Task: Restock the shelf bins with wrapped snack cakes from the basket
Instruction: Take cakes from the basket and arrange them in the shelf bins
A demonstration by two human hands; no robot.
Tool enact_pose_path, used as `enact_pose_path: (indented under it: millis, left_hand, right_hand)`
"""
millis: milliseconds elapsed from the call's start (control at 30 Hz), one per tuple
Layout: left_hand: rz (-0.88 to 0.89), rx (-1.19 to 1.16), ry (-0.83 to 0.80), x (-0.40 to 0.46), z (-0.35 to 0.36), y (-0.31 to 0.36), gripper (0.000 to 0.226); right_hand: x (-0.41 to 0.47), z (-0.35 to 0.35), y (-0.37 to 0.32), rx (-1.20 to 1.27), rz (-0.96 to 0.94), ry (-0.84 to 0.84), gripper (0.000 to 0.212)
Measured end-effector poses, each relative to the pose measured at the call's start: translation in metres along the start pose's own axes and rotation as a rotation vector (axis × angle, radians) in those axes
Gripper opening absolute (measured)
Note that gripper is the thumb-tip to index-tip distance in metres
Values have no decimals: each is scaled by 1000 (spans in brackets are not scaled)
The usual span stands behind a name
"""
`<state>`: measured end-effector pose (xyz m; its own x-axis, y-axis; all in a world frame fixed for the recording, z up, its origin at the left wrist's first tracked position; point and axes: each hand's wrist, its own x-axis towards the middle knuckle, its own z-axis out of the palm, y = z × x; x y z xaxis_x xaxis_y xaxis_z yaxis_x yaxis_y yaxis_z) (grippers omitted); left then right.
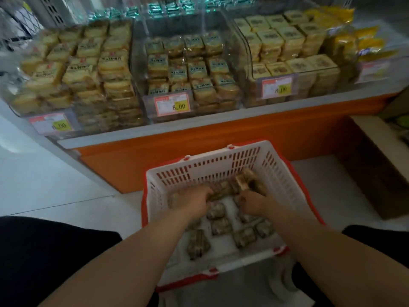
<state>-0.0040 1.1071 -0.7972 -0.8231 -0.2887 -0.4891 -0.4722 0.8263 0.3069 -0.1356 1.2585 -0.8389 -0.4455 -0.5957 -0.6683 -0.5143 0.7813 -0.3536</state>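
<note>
Pickup step: left hand (pixel 194 201) and right hand (pixel 251 201) curled over wrapped brown snack cakes (pixel 221 226) inside the white slotted plastic basket (pixel 285 173); whether the fingers held any could not be told. Next move likely required lifting cakes toward the 3 clear shelf bins (pixel 188 25).

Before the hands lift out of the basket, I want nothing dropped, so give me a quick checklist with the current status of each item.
1. Left hand gripping cakes: cannot tell, fingers hidden among wrappers.
2. Right hand gripping cakes: cannot tell, fingertips hidden too.
3. Snack cakes left in basket: ok, several loose.
4. Middle bin has room: ok, its stack sits below the rim.
5. Left bin has room: not ok, heaped high.
6. Path from basket to shelf: ok, nothing between.
</note>
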Motion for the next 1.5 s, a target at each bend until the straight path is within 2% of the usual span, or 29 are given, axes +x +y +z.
enact_pose_path:
  millis: [67,167,233,300,500,600,700,767,867,1033,1133,1233,1300,1400,1500]
  left_hand:
    - [-44,-80,-95,5,29,-6,34]
    - [-117,-207,-192,11,63,-17,37]
    - [-164,-219,-230,14,76,-24,36]
    - [-186,-205,-253,18,82,-30,39]
    - [-174,-316,-160,29,94,-30,36]
    - [-157,-348,-114,28,103,-29,35]
    - [-180,-372,-14,23,105,-32,35]
    - [-202,-397,15,22,105,-38,35]
    - [-227,-434,33,20,100,-43,37]
    - [-181,-445,110,15,84,-41,36]
    - [-182,-548,188,9,65,-34,35]
    - [-204,-634,259,0,31,-20,30]
    - [-212,-740,180,-8,4,-10,32]
    - [-208,-1208,-91,-27,-36,1,32]
    - [-119,-1336,-110,-44,-73,8,35]
  right_hand:
    - [15,25,15,-61,33,-138,33]
    - [25,48,24,-114,64,-291,14]
    - [37,58,27,-124,62,-320,37]
    - [42,64,25,-163,73,-369,43]
    - [49,69,23,-295,60,-542,59]
    - [51,67,24,-236,121,-604,57]
    - [52,68,22,-143,169,-527,58]
    - [51,71,20,-132,196,-474,65]
    - [46,69,20,-32,215,-399,61]
    - [32,46,23,405,124,-325,11]
    - [13,15,7,678,65,-286,15]
    - [-12,-24,-15,790,-16,-270,23]
    - [-36,-53,-31,846,-85,-257,27]
    - [-64,-86,-47,903,-189,-262,30]
    - [-82,-108,-59,930,-235,-198,31]
